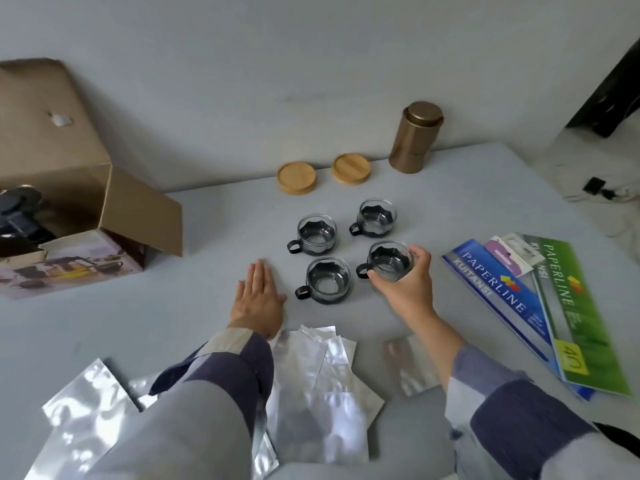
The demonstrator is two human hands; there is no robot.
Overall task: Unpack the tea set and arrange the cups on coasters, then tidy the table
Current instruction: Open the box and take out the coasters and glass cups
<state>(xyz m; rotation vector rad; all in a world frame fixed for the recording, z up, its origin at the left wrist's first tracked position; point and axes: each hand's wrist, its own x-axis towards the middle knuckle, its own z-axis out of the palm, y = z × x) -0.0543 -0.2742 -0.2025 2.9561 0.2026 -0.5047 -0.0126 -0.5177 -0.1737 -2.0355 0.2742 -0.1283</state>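
Note:
Several small glass cups with black holders and handles stand in the middle of the grey table (194, 320). My right hand (407, 285) grips the front right cup (389, 259) by its rim. The front left cup (327, 280), back left cup (316, 233) and back right cup (375, 217) stand free. My left hand (258, 299) lies flat on the table, fingers together, just left of the front left cup. Two round wooden coasters (297, 177) (350, 168) lie behind the cups, with nothing on them.
An open cardboard box (86, 216) with a dark teapot (19, 216) inside stands at the left. A bronze tin canister (415, 136) stands at the back. Silvery plastic wrappers (311, 393) lie at the front. Paper pads (540, 306) lie at the right.

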